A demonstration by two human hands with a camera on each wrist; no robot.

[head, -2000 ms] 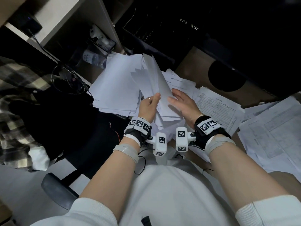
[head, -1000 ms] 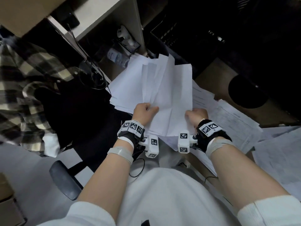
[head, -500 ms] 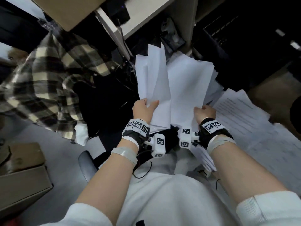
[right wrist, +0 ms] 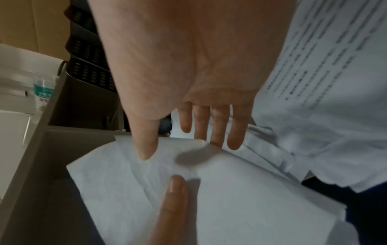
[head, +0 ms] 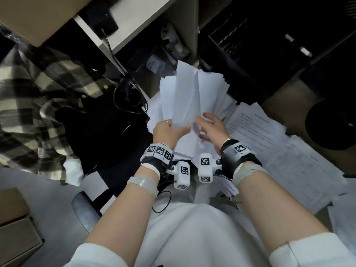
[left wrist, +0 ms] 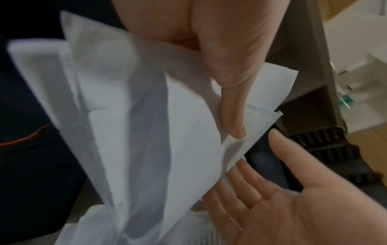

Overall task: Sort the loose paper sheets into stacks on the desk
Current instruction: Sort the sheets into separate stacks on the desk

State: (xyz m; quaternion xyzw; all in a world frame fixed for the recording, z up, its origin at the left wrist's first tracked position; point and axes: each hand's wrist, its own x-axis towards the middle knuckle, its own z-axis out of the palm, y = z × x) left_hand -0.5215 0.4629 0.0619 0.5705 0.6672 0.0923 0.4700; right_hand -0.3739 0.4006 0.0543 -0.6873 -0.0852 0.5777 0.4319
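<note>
Dim office surroundings frame your view: a brown counter [head: 285, 93] carries printed sheets [head: 269, 143] spread at your right, its far part lost in darkness, and a plaid shirt [head: 38, 105] hangs at the left. Your left hand [head: 167, 132] provides the only closed grip, thumb on top and fingers beneath the lower edge of a fanned bundle of blank sheets [head: 188, 99], which stands tilted up and away from you above the counter's near edge. Your right hand [head: 212, 128] is spread flat with straight fingers just beside the bundle's right edge; from the head view, contact with the paper cannot be settled. The left wrist view shows the thumb [left wrist: 232, 106] pressed on a folded sheet and the right palm [left wrist: 293, 207] lying open below, a narrow gap visible at the index finger. The right wrist view adds the printed lines on the sheets at the right [right wrist: 326, 66], blurred beyond reading, and a water bottle [right wrist: 42, 92] on a pale shelf at the left. A black tiered tray [right wrist: 90, 54] stands behind, partly hidden by the hand.
</note>
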